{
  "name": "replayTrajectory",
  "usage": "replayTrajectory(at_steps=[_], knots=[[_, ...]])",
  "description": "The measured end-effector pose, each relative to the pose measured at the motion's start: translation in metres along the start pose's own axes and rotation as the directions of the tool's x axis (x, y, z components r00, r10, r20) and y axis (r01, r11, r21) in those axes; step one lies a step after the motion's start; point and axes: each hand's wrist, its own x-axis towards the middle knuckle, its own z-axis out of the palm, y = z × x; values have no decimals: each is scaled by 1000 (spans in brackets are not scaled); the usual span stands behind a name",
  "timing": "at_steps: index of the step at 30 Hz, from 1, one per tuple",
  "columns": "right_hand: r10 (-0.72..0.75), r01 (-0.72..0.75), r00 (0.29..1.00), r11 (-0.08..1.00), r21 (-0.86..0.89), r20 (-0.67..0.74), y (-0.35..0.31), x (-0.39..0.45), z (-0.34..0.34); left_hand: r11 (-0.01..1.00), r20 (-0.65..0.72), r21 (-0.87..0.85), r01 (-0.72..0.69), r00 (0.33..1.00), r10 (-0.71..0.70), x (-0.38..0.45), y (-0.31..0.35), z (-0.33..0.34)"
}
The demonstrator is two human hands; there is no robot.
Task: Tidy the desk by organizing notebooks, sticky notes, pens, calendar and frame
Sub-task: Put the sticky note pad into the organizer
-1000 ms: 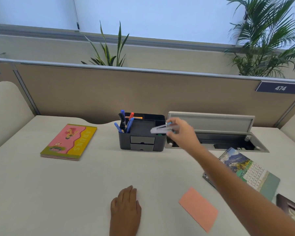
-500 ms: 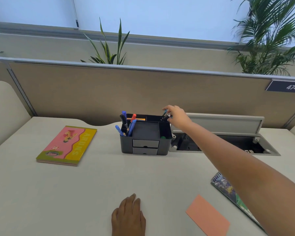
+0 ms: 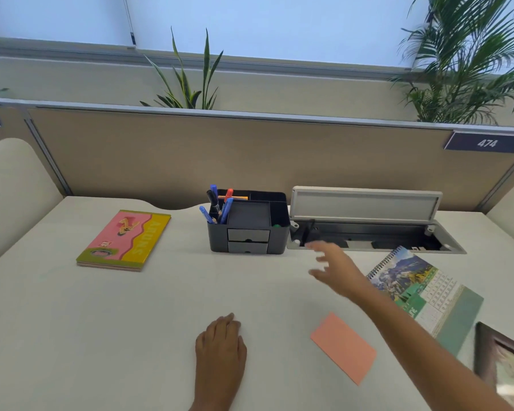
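Hovering right hand [image 3: 336,271] empty, calendar [image 3: 422,289] just beside, sticky note [image 3: 343,347] near

Notebook [image 3: 124,240] left of organizer [image 3: 247,229]; calendar [image 3: 422,292] right, frame [image 3: 502,360] seemingly nearer.

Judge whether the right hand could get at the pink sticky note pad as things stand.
Probably yes. The right hand hovers open and empty above the desk, and the pink sticky note pad lies flat nearby with nothing on it or between them.
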Motion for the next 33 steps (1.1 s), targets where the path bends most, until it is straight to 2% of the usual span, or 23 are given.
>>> replayTrajectory(at_steps=[4,9,14,19,22,25,26,30,33], knots=[[188,-158,973,965,-211,132,31,-67,13,999,44,40,-5,999,3,-6,2,-7],[432,-365,897,846,-389,96,56,-110,29,999,45,16,-44,998,43,-21,5,-11],[484,-422,873,811,-405,60,58,-118,33,996,39,-29,-87,995,88,-37,7,-16],[566,-483,816,782,-395,122,59,-110,31,995,52,-36,-98,994,100,-45,6,-20],[571,-475,807,779,-411,151,61,-108,31,994,36,-39,-99,994,101,-46,4,-20],[545,-464,820,811,-355,174,53,-112,28,994,8,-32,-106,994,106,-46,4,-20],[518,-451,835,838,-308,187,52,-114,29,994,2,-30,-107,994,107,-46,5,-20],[361,-384,912,919,93,196,43,-125,35,993,16,-62,-103,994,105,-47,6,-18],[228,-253,959,957,141,168,31,-125,39,991,36,-101,-90,995,94,-43,8,-22]])
